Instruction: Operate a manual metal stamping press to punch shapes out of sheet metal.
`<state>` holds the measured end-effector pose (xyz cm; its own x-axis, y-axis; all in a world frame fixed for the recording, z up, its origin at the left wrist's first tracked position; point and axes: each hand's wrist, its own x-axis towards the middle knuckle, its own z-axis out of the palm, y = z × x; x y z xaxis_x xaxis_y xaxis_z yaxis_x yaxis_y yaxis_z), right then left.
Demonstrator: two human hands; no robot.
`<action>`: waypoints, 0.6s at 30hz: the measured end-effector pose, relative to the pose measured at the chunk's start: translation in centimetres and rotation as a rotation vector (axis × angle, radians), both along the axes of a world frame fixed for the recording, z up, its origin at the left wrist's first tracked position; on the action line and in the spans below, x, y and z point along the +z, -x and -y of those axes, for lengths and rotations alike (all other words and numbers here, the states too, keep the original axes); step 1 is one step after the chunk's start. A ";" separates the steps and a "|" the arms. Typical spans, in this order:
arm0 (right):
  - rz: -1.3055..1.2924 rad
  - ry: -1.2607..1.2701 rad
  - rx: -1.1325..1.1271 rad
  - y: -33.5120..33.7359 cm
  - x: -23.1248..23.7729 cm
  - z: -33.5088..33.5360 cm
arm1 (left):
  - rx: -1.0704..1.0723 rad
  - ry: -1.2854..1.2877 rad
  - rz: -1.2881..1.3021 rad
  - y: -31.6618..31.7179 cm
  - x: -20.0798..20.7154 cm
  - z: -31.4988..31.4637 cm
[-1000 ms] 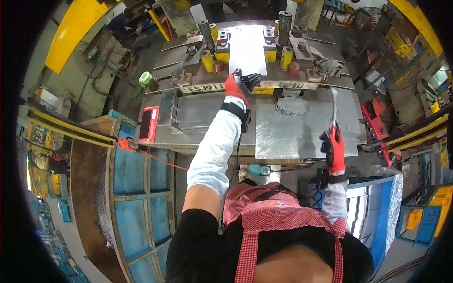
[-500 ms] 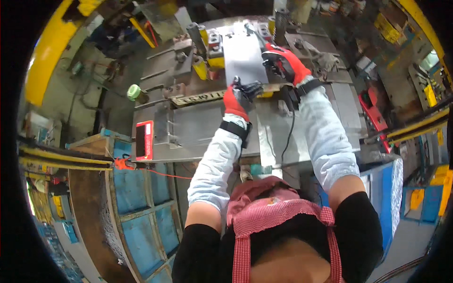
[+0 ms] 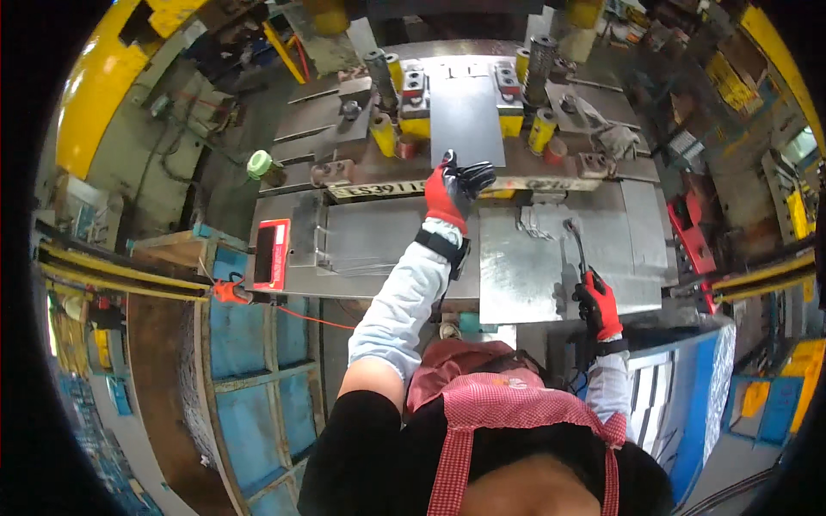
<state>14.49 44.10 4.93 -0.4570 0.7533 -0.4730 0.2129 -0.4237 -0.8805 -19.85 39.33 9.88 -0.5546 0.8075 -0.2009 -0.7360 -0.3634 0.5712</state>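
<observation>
Positioning the metal sheet (image 3: 467, 120) seems in hand: left hand (image 3: 456, 191) half-open by its near edge, contact unclear; right hand (image 3: 598, 307) gripping a tool (image 3: 580, 248). Any nudge likely calls for square alignment.

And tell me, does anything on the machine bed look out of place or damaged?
One thing stands out: a crumpled grey cloth lies on the right of the machine bed, loose among rigid metal parts, though it may be kept there on purpose. The grey sheet by the left hand looks flat, and no clear damage shows.

Left arm (image 3: 404, 297) stretched forward, left grip (image 3: 457, 189) unclenched, right grip (image 3: 599, 307) curled.
</observation>
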 end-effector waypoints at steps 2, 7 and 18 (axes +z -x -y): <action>-0.002 0.017 -0.003 0.9 0.8 0.4 | 0.002 -0.008 0.049 1.7 0.5 -1.3; -0.010 -0.061 -0.014 1.0 2.6 1.7 | 0.103 -0.039 0.064 6.4 -1.4 -5.2; -0.022 -0.069 -0.083 -2.2 2.4 1.4 | 0.017 -0.036 0.044 3.5 1.0 -2.6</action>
<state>16.65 42.71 7.30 -0.4017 0.8193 -0.4092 0.1596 -0.3773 -0.9122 -23.31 41.89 10.91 -0.5595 0.8053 -0.1961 -0.7537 -0.3959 0.5245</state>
